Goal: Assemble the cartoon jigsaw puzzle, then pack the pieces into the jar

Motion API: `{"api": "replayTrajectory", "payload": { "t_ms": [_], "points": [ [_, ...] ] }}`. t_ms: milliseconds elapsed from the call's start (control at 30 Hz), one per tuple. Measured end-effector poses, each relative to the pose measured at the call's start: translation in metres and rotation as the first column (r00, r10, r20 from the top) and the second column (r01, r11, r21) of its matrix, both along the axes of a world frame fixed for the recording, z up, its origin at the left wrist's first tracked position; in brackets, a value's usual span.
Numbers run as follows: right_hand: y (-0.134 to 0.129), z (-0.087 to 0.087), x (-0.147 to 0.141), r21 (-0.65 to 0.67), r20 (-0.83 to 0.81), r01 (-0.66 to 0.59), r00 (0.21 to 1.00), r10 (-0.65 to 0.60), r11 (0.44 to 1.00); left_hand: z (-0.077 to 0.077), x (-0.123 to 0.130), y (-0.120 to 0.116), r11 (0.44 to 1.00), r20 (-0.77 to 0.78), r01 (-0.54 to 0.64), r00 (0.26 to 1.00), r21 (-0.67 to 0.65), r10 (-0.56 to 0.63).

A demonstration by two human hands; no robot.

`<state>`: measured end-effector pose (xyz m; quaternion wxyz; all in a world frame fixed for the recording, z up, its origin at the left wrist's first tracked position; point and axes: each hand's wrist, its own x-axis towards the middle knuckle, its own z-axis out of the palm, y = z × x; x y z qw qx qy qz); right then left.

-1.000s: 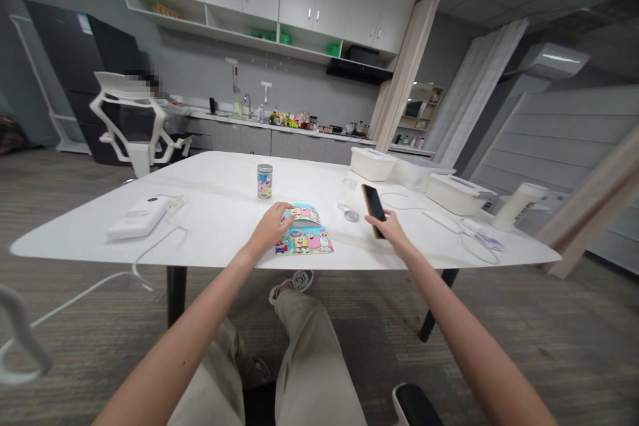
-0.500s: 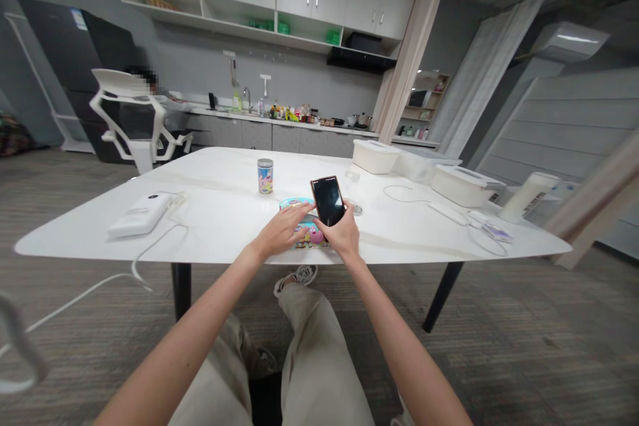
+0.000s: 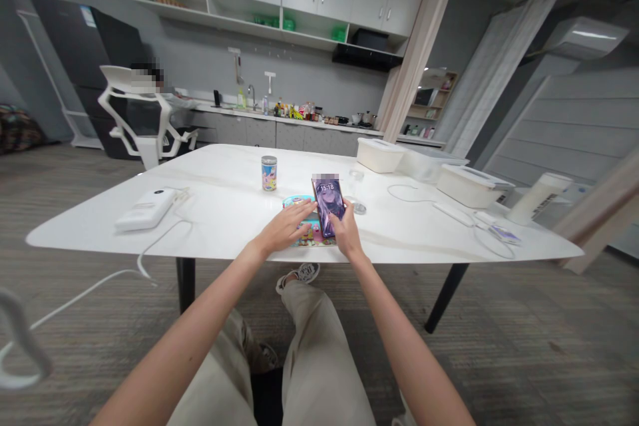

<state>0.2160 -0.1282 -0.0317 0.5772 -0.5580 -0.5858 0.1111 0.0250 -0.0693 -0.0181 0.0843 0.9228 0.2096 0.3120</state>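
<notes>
A smartphone [image 3: 327, 206] is in my right hand [image 3: 348, 234], its screen lit with a purple picture and the time 15:18. The thumb lies over the lower part of the screen. My left hand [image 3: 282, 229] rests flat with fingers stretched to the left of the phone, holding nothing. Beneath both hands lies a brightly coloured cartoon-printed thing [image 3: 298, 201], with a light blue upper part; the hands and phone hide much of it. A printed can [image 3: 269, 174] with a silvery lid stands upright behind my left hand.
On the white table [image 3: 229, 206], a round clear lid [image 3: 358, 207] lies right of the phone. A white device [image 3: 147, 210] with a cable is at the left. Lidded boxes [image 3: 382, 155] and a leaning white cylinder [image 3: 539, 198] stand at the right. A person sits beyond, by a white chair [image 3: 137, 110].
The phone's dark screen has lit up, and my right thumb has moved onto it. My left hand stays nearly where it was. The whole view has shifted slightly.
</notes>
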Motion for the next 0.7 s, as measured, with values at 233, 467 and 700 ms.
{"api": "replayTrajectory", "payload": {
  "t_ms": [233, 467, 700],
  "points": [
    [0.0022, -0.0011, 0.0014, 0.028, -0.058, -0.042, 0.997, 0.043, 0.999, -0.0014, -0.0002, 0.0028, 0.998, -0.046, 0.001, 0.999, 0.061, 0.002],
    [0.0036, 0.0033, -0.0058, -0.031, 0.086, 0.103, 0.991, -0.1, 0.994, -0.0023, -0.0005, 0.0031, 0.987, -0.13, 0.001, 0.991, 0.158, 0.02],
    [-0.0006, 0.0065, -0.0062, -0.095, 0.189, 0.238, 0.958, -0.217, 0.967, -0.0033, -0.0002, 0.0033, 0.983, -0.174, 0.011, 0.984, 0.184, 0.022]
  ]
}}
